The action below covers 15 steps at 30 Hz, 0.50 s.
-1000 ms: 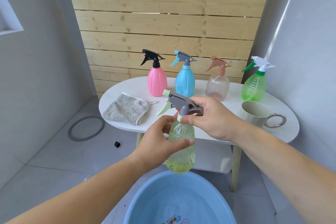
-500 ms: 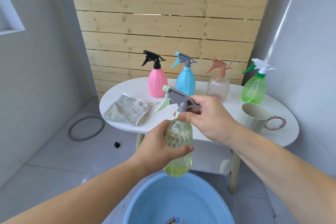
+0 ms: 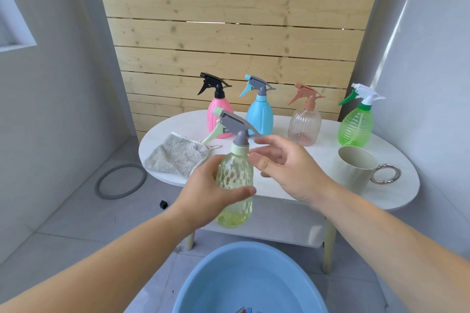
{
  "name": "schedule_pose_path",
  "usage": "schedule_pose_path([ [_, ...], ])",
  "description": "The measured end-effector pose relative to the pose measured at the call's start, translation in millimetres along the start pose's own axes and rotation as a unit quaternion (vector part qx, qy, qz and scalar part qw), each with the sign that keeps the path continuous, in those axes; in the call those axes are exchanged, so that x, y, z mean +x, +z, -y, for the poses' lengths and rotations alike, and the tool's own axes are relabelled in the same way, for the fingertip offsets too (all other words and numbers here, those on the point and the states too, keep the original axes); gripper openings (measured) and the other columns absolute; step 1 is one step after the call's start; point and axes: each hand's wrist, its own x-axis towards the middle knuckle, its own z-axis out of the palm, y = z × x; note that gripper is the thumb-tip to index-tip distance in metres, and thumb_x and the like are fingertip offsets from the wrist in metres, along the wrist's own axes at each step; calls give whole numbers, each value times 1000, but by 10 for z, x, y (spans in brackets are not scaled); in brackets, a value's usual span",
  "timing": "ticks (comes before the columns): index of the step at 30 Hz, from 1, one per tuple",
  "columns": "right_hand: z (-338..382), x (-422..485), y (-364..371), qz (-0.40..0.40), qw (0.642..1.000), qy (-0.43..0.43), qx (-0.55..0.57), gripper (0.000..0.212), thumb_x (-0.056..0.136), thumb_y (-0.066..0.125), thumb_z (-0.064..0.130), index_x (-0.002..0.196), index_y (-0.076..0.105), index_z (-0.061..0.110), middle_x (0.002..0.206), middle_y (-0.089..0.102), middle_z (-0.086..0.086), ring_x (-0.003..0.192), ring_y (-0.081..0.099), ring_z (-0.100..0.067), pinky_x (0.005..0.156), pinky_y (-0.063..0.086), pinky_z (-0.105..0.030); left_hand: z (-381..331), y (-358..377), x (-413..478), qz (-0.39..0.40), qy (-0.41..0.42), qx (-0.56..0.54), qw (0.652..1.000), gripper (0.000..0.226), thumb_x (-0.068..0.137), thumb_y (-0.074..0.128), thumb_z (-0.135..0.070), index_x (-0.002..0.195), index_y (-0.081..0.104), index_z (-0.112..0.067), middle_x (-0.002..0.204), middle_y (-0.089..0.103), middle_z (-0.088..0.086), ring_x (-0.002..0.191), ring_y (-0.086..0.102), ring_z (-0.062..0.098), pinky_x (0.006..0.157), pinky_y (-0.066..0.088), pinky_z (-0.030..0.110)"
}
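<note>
Holding a pale yellow spray bottle [image 3: 235, 178] upright in the air, over the far edge of a blue basin [image 3: 244, 282] and in front of a white table [image 3: 328, 140], the left hand [image 3: 211, 193] wraps round its body. The right hand [image 3: 284, 170] hovers just right of the neck, fingers loose and spread, gripping nothing. The step appears to be twisting the grey spray head [image 3: 232, 124]; next, the right hand needs to pinch the collar and turn.

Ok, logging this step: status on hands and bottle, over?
Left hand grips pale yellow spray bottle, upright. Right hand open beside its neck. Blue basin below, nothing between.
</note>
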Motion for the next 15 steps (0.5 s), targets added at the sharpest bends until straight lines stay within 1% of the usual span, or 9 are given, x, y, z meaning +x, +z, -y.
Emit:
schedule_pose_path([
  [1, 0, -9, -2, -2, 1000, 17, 11, 36, 90, 69, 34, 123, 60, 21, 107, 74, 5, 104, 68, -16, 90, 58, -40, -18, -58, 20, -6, -3, -14, 1000, 52, 69, 96, -36, 110, 64, -39, 101, 77, -11, 96, 72, 5, 92, 58, 35],
  [3, -12, -30, 19, 4, 998, 54, 33, 24, 97, 58, 36, 115, 63, 21, 108, 73, 1, 107, 67, -21, 88, 59, -43, -77, -171, 62, -19, -3, -40, 999, 53, 70, 96, -31, 112, 65, -37, 103, 78, -9, 99, 73, 9, 94, 58, 37],
  [5, -36, -33, 76, 27, 995, 86, 51, 28, 102, 46, 41, 114, 64, 24, 113, 71, -1, 108, 67, -22, 89, 58, -45, -132, -281, 137, -36, -6, -71, 997, 52, 72, 94, -25, 114, 65, -35, 105, 78, -7, 99, 74, 10, 91, 59, 34],
  [7, -51, -24, 171, 54, 991, 102, 67, 35, 103, 36, 46, 119, 62, 28, 120, 68, 1, 109, 66, -20, 91, 58, -46, -185, -400, 222, -51, -9, -94, 994, 50, 73, 92, -23, 115, 66, -33, 103, 79, -6, 96, 75, 7, 86, 60, 28],
  [9, -29, 60, 274, 73, 990, 94, 80, 39, 104, 30, 48, 128, 57, 33, 130, 63, 5, 112, 65, -17, 93, 57, -44, -253, -543, 351, -55, -6, -102, 993, 47, 75, 90, -22, 115, 68, -31, 101, 79, -7, 93, 74, 5, 82, 60, 24],
  [12, 69, 313, 445, 94, 991, 68, 68, 44, 103, 26, 52, 140, 47, 39, 141, 54, 9, 118, 60, -14, 97, 55, -40, -313, -791, 607, -44, -14, -116, 992, 50, 75, 90, -23, 121, 69, -26, 105, 79, -5, 98, 75, 11, 87, 56, 28],
  [14, 146, 575, 560, 102, 991, 61, 69, 42, 103, 26, 54, 141, 43, 44, 143, 49, 11, 120, 59, -14, 99, 53, -39, -282, -989, 855, -40, -20, -127, 991, 60, 68, 91, -28, 123, 69, -25, 107, 79, -5, 103, 74, 14, 93, 54, 33],
  [15, 178, 726, 616, 103, 989, 65, 78, 41, 103, 25, 54, 139, 43, 46, 143, 48, 12, 120, 59, -16, 99, 53, -39, -268, -1078, 984, -42, -27, -130, 990, 65, 64, 92, -32, 124, 69, -25, 108, 79, -5, 105, 74, 16, 93, 53, 35],
])
